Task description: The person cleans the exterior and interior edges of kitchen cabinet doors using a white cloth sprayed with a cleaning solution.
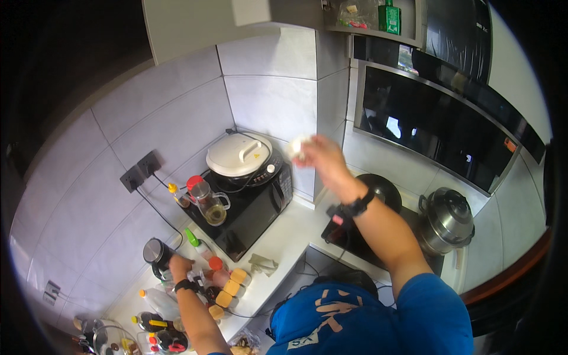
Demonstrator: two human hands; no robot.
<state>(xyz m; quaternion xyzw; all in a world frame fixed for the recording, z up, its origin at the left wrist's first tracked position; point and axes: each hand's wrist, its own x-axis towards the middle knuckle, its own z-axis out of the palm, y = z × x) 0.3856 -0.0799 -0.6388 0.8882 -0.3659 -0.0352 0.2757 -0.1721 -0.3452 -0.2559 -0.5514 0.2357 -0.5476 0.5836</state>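
Note:
My right hand [321, 157] is raised in front of the tiled corner, its fingers closed around a blurred white item [298, 147], perhaps a cloth or wad of paper. Low on the left, my left hand [179, 265] reaches in beside a dark electric kettle [156, 254], among condiment containers; its fingers are partly hidden, so whether it grips anything is unclear. Near it are a green-topped bottle [199, 244] and a red-lidded jar [216, 263]. A black microwave [248, 226] carries a white-lidded electric pan [238, 155] and a glass oil pot [213, 208].
Wooden-lidded jars [231, 287] and a crumpled grey-green cloth [263, 265] lie along the counter edge. Sauce bottles [153, 321] crowd the lower left. A steel pot [448, 217] and a black pan [381, 191] stand on the right, below a range hood [435, 124]. An open cabinet [372, 32] hangs overhead.

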